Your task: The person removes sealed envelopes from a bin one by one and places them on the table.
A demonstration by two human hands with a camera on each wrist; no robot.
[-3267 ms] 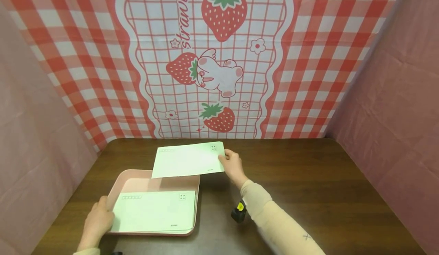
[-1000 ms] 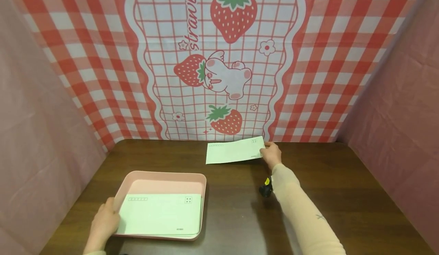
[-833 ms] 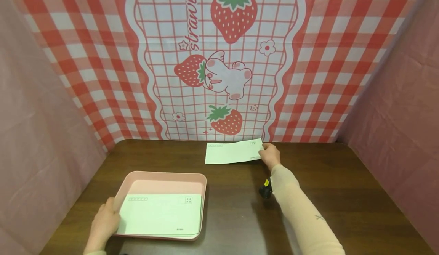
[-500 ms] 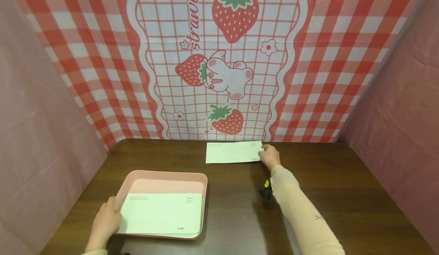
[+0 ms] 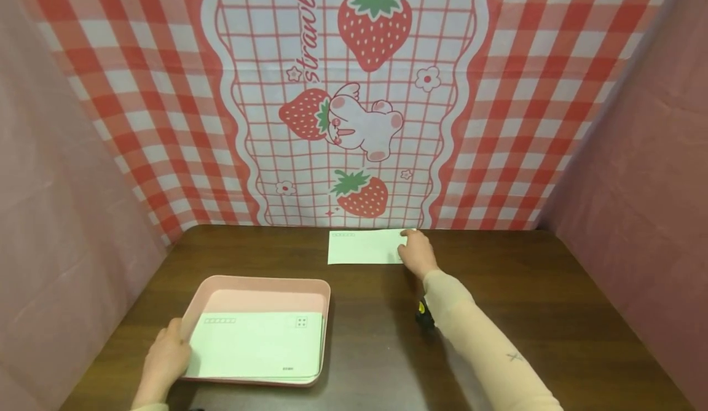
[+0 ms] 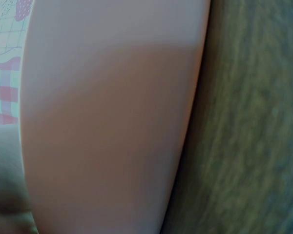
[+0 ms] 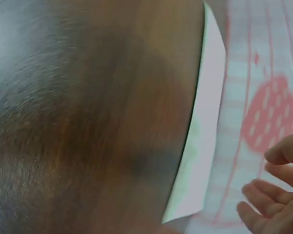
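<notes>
My right hand (image 5: 418, 255), fingers loosely spread, is over one end of a pale-green rectangular paper envelope (image 5: 364, 247) extending leftward; my left hand (image 5: 168, 354) grips a pink rectangular tray (image 5: 265, 299), stacked pale-green envelopes (image 5: 254, 345) beside it.

The tray (image 5: 265, 299) sits on the left of the table (image 5: 531, 288), with a pile of envelopes (image 5: 254, 346) in it. Another envelope (image 5: 362, 248) is at the back (right by the hanging cloth (image 5: 354, 48)), under the right hand (image 5: 418, 254).
</notes>
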